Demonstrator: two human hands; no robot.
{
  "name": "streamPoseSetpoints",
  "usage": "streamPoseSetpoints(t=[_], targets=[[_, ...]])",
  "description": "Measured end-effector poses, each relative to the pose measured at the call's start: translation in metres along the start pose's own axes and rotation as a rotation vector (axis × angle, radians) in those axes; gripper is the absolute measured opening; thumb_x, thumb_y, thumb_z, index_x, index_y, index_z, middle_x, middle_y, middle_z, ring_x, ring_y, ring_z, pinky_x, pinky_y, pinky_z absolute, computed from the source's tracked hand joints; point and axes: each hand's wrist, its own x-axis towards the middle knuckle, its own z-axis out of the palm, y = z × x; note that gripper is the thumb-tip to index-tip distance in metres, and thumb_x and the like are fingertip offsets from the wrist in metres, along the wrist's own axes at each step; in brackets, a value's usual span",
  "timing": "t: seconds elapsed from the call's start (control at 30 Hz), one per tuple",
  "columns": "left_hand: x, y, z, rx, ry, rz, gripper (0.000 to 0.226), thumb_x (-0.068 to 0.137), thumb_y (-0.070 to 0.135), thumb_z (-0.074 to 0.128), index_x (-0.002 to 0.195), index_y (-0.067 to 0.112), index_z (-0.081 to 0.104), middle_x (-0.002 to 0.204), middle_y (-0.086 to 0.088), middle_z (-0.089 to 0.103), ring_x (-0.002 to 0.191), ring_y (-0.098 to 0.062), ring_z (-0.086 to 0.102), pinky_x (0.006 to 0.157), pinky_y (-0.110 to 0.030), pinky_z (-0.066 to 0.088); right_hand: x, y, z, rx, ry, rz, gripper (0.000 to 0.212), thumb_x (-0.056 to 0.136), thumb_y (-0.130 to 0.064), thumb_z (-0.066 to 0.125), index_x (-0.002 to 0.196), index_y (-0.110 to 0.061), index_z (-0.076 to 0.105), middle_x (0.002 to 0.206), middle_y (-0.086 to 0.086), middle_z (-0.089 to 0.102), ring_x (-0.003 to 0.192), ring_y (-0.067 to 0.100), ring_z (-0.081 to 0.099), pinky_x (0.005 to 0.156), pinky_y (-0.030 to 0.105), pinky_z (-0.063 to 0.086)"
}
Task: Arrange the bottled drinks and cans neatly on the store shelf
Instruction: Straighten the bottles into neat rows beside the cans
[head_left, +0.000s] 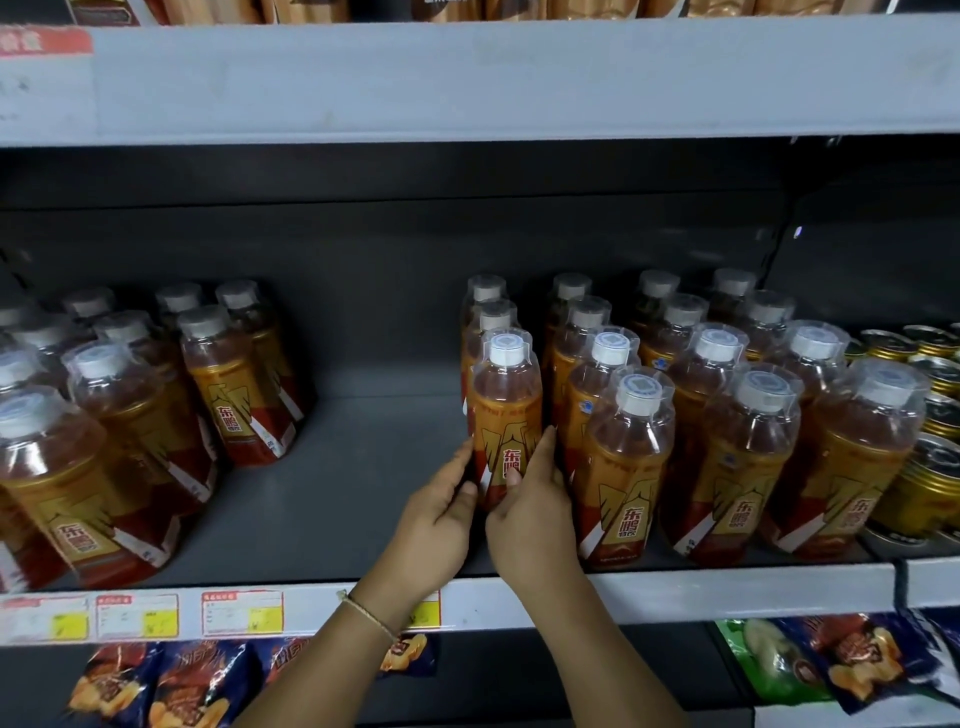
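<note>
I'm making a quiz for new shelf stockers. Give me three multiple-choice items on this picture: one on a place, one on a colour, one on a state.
1. Where are the cans?
A. right end of the shelf
B. left end
C. top shelf

2. What colour are the bottle caps?
A. red
B. white
C. green

3. How is the held bottle?
A. lying down
B. upright, between both hands
C. lifted above the shelf

Key:
1 A: the cans stand right of the bottles.
2 B: each cap is white.
3 B: the left hand and right hand grip its lower part.
</note>
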Motion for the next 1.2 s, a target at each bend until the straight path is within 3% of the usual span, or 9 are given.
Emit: streamPoseSetpoints(t=[0.27, 0.33, 0.43, 0.53, 0.7, 0.83, 0.97, 1.1, 1.2], targets=[[-0.001, -0.004, -0.003, -0.007, -0.088, 0.005, 0.067, 0.091, 0.005, 0.037, 0.15, 0.036, 0.034, 0.15, 0.017, 0.042, 0.141, -0.002, 0.033, 0.121, -0.037, 0.021, -0.003, 0.006, 0.001, 0.049, -0.021, -0.008, 0.091, 0.094, -0.008, 0.058, 0.159, -0.014, -0.005, 0.159, 0.013, 0.032, 0.139, 0.028, 0.043, 0.111, 0.035, 0.039], [-0.003, -0.001, -0.001, 0.008, -0.06, 0.014, 0.067, 0.089, 0.008, 0.037, 0.144, 0.048, 0.039, 0.147, 0.022, 0.045, 0.139, 0.0, 0.035, 0.119, -0.032, 0.025, -0.005, 0.007, 0.003, 0.06, -0.009, -0.035, 0.093, 0.092, -0.006, 0.057, 0.159, -0.014, -0.007, 0.162, 0.013, 0.025, 0.143, 0.029, 0.038, 0.115, 0.035, 0.036], [-0.009, 0.003, 0.002, 0.043, 0.003, 0.018, 0.067, 0.089, 0.011, 0.038, 0.123, 0.067, 0.048, 0.133, 0.038, 0.05, 0.13, 0.011, 0.041, 0.106, -0.009, 0.032, -0.012, 0.009, 0.004, 0.117, 0.051, -0.132, 0.092, 0.09, 0.0, 0.054, 0.159, -0.016, -0.005, 0.167, 0.007, 0.012, 0.153, 0.024, 0.019, 0.122, 0.033, 0.025], [-0.01, 0.002, 0.003, -0.037, 0.101, 0.011, 0.062, 0.093, -0.003, 0.036, 0.12, 0.047, 0.058, 0.125, 0.028, 0.061, 0.124, 0.004, 0.052, 0.1, -0.009, 0.038, -0.019, 0.013, 0.003, 0.238, 0.156, -0.306, 0.084, 0.085, 0.006, 0.048, 0.159, -0.01, 0.012, 0.168, 0.003, 0.009, 0.154, 0.021, 0.012, 0.121, 0.035, 0.025], [-0.012, 0.003, -0.014, -0.064, 0.268, 0.023, 0.055, 0.095, -0.017, 0.032, 0.111, 0.025, 0.064, 0.118, 0.004, 0.068, 0.116, -0.012, 0.062, 0.109, -0.035, 0.043, -0.026, 0.013, 0.006, 0.381, 0.37, -0.619, 0.051, 0.085, 0.003, 0.041, 0.135, 0.005, 0.053, 0.149, 0.02, 0.044, 0.141, 0.029, 0.042, 0.111, 0.039, 0.044], [-0.019, 0.004, -0.057, 0.058, 0.399, 0.109, 0.059, 0.09, -0.019, 0.035, 0.113, 0.027, 0.062, 0.119, 0.004, 0.067, 0.113, -0.005, 0.063, 0.107, -0.036, 0.045, -0.028, 0.001, 0.021, 0.37, 0.288, -0.722, 0.038, 0.088, -0.001, 0.044, 0.121, 0.005, 0.064, 0.134, 0.016, 0.057, 0.127, 0.024, 0.055, 0.102, 0.029, 0.05], [-0.022, 0.0, -0.113, 0.273, 0.567, 0.208, 0.055, 0.082, -0.015, 0.04, 0.13, 0.008, 0.056, 0.131, -0.01, 0.059, 0.124, -0.02, 0.055, 0.11, -0.045, 0.041, -0.023, -0.033, 0.054, 0.307, 0.185, -0.65, 0.038, 0.085, 0.001, 0.057, 0.122, -0.001, 0.065, 0.13, 0.01, 0.062, 0.121, 0.021, 0.058, 0.104, 0.011, 0.037], [-0.029, -0.01, -0.154, 0.431, 0.617, 0.23, 0.068, 0.087, -0.012, 0.047, 0.15, 0.004, 0.029, 0.149, 0.0, 0.032, 0.142, -0.016, 0.03, 0.118, -0.026, 0.022, -0.003, -0.075, 0.099, 0.237, 0.035, -0.528, 0.041, 0.091, -0.009, 0.064, 0.132, -0.009, 0.061, 0.129, 0.008, 0.065, 0.119, 0.021, 0.061, 0.098, 0.018, 0.04], [-0.031, -0.015, -0.162, 0.404, 0.59, 0.213, 0.067, 0.095, 0.012, 0.042, 0.154, 0.007, 0.011, 0.153, 0.005, 0.013, 0.145, -0.008, 0.014, 0.113, -0.007, 0.006, 0.019, -0.102, 0.132, 0.247, -0.097, -0.431, 0.05, 0.092, -0.014, 0.068, 0.139, -0.009, 0.055, 0.135, 0.01, 0.062, 0.124, 0.022, 0.059, 0.105, 0.031, 0.046]])
